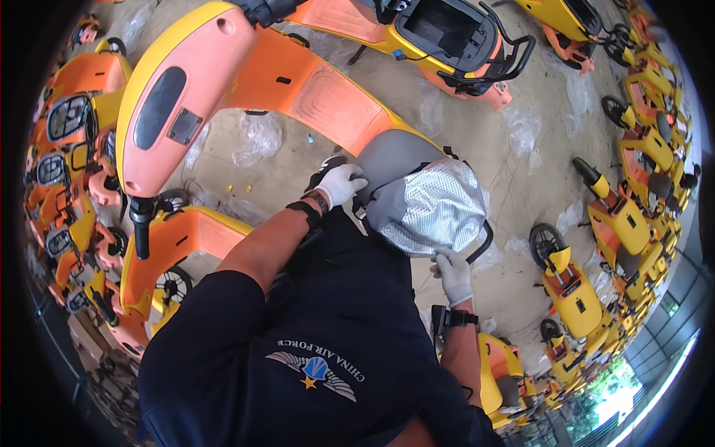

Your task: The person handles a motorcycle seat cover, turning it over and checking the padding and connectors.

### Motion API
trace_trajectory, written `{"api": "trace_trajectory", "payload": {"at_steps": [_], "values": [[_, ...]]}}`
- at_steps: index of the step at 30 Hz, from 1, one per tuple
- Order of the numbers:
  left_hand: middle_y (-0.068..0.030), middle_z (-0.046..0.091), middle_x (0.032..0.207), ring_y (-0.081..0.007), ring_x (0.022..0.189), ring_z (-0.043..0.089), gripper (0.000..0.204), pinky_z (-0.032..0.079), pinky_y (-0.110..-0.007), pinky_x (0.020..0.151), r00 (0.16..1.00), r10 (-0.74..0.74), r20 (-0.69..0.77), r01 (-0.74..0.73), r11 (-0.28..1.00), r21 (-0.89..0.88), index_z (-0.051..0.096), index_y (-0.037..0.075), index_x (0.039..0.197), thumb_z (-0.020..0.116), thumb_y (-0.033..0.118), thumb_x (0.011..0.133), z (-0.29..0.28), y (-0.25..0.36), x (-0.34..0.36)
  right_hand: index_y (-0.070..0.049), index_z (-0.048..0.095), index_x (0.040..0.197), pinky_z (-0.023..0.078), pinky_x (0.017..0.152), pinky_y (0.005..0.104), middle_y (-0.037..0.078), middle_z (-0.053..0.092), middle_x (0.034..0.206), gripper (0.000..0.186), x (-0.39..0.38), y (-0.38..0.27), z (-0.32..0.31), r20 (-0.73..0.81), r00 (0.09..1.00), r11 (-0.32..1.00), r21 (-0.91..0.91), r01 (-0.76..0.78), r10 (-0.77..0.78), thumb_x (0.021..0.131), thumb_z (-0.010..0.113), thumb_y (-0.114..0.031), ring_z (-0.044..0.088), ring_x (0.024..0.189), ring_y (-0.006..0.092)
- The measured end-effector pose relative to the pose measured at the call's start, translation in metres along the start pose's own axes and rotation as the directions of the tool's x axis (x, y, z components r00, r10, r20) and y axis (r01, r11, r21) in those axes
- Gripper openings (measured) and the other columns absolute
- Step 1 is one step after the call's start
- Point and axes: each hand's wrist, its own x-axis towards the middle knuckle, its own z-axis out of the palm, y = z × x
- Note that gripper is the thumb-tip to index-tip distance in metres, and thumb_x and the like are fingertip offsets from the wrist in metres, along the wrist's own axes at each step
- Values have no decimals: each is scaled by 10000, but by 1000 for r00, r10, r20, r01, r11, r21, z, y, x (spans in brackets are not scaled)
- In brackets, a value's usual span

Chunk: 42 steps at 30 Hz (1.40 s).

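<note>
A silver, quilted-looking seat cover (439,205) with a grey edge lies over the rear of a scooter's grey seat (395,155). The front of the seat shows bare. My right hand (453,276), in a white glove, pinches the cover's near right edge. At the seat's left side is my left hand (342,184), also gloved in white, with its fingers curled against the seat edge. Whatever those fingers grip, if anything, is hidden. The scooter's orange footboard (335,104) runs up and left from the seat to the pink and yellow front panel (179,97).
Another scooter with an open black compartment (443,33) stands beyond. Rows of yellow scooters (577,298) line the right, and orange ones (82,74) the left. Clear plastic wrap (257,138) lies on the concrete floor (402,82). A black handlebar grip (140,235) juts out at left.
</note>
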Motion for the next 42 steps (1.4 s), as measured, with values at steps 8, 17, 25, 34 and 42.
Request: {"api": "trace_trajectory", "payload": {"at_steps": [8,17,25,34,42], "values": [[-95,690,807,-159,752,646,280,518,-294,725,912,-342,-228,197,851,-488,683,-16,949,680,256,885,69,14,-46,27,532,1251,499,891,322,148,618,1130,409,87,-52,7,206,827,796,-230,560,-522,869,639,-74,631,1006,219],[-137,678,927,-185,852,652,403,516,-299,766,863,-447,-236,84,588,-805,619,-38,1040,784,187,748,124,10,-39,-21,588,1209,480,894,337,163,577,1082,424,153,-140,21,511,623,428,-456,780,-592,798,671,-86,597,990,267],[-217,675,875,-381,881,656,417,516,-410,774,898,-347,-272,221,888,-403,633,26,978,741,347,734,110,43,-48,-76,613,1165,501,870,388,198,535,1094,455,174,-154,31,615,712,275,-659,700,-338,729,720,-151,601,968,360],[-85,690,1013,-153,926,626,406,491,-296,832,985,152,80,-72,791,-608,623,-10,1189,618,282,906,117,36,-39,-56,593,1074,518,797,368,173,535,1048,399,189,-144,36,626,639,209,-621,755,-447,712,740,-137,614,866,306],[-40,674,1025,-129,944,602,293,469,-287,875,976,204,-78,-161,430,-889,651,-46,1129,573,156,931,191,-14,0,-23,588,1046,510,768,335,146,540,1008,385,189,-145,40,625,628,241,-594,768,-463,701,737,-109,586,803,247]]}}
